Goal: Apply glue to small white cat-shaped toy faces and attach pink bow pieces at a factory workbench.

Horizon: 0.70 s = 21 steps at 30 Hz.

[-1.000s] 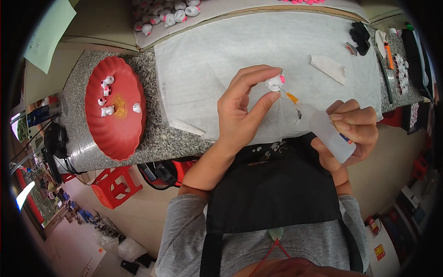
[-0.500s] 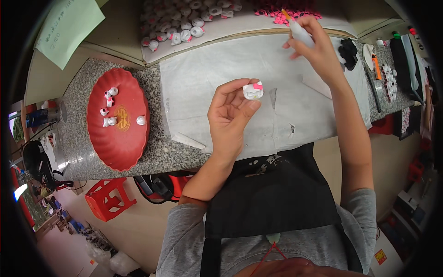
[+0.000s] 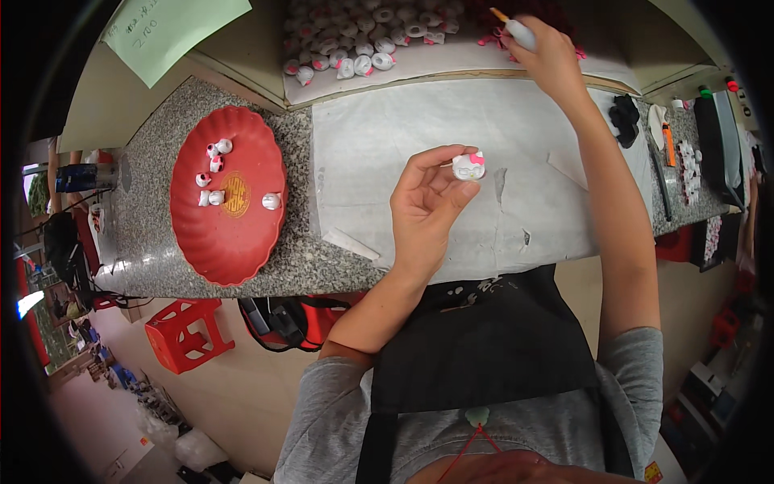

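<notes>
Between the thumb and fingers of my left hand [image 3: 427, 198] is a small white cat-head figurine [image 3: 468, 167] with a pink bow, held over the white paper sheet [image 3: 363, 129]. My right hand [image 3: 552, 60] reaches to the far side, over the pile of small pink pieces [image 3: 580, 53]. It grips a white glue bottle [image 3: 522, 34] with an orange-yellow tip, pointing up and left. The fingertips of this hand partly cover the pink pieces, and whether they touch any cannot be made out.
Many white figurine heads [image 3: 363, 64] lie on the far shelf. A red scalloped tray [image 3: 230, 258] with several figurines stands at left on the granite counter. An orange cutter [image 3: 668, 145] and a black cloth [image 3: 624, 119] lie at right. A green paper note [image 3: 161, 40] hangs far left.
My right hand with the bottle has moved farther away, to the pink pieces. My left hand still holds the figurine. The whole view has shifted slightly.
</notes>
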Motion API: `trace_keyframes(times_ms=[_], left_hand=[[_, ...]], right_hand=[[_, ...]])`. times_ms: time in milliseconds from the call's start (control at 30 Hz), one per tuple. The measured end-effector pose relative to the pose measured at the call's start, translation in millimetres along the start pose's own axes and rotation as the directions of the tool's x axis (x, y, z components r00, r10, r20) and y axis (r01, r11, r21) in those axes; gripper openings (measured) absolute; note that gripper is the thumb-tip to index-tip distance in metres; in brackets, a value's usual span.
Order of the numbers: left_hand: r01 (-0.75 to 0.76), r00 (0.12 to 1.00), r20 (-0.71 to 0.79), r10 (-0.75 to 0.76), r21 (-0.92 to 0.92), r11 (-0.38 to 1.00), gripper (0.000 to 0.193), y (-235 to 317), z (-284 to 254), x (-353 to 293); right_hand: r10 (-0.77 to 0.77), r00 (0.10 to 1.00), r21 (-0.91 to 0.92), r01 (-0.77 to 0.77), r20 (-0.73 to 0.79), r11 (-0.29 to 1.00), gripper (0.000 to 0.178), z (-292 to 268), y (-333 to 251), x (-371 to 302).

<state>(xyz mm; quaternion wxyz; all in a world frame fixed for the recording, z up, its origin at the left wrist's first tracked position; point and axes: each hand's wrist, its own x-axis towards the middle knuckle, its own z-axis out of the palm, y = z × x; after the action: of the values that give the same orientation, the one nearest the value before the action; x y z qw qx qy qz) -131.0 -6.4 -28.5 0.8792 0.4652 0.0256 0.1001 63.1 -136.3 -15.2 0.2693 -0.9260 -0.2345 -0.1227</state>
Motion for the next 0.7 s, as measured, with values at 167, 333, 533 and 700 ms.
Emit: trace_keyframes(times_ms=[167,333,533,700], left_hand=[[-0.007,1.0,0.019,0.006,0.031,0.999,0.033,-2,2,1],[-0.022,0.999,0.048,0.016,0.125,0.992,0.034,-5,5,-2],[-0.155,0.984,0.145,0.101,0.431,0.889,0.031,-12,9,-1],[-0.318,0.942,0.27,0.201,0.522,0.791,0.031,-15,7,0]], right_hand=[[0.09,0.996,0.547,-0.091,0.03,0.832,0.015,-41,-18,-52],[0.25,0.943,0.878,-0.301,0.218,0.372,0.008,-51,-44,-115],[0.263,0.912,0.929,-0.353,0.315,0.112,0.009,-39,-64,-147],[0.256,0.911,0.928,-0.357,0.322,0.103,0.009,-30,-64,-149]])
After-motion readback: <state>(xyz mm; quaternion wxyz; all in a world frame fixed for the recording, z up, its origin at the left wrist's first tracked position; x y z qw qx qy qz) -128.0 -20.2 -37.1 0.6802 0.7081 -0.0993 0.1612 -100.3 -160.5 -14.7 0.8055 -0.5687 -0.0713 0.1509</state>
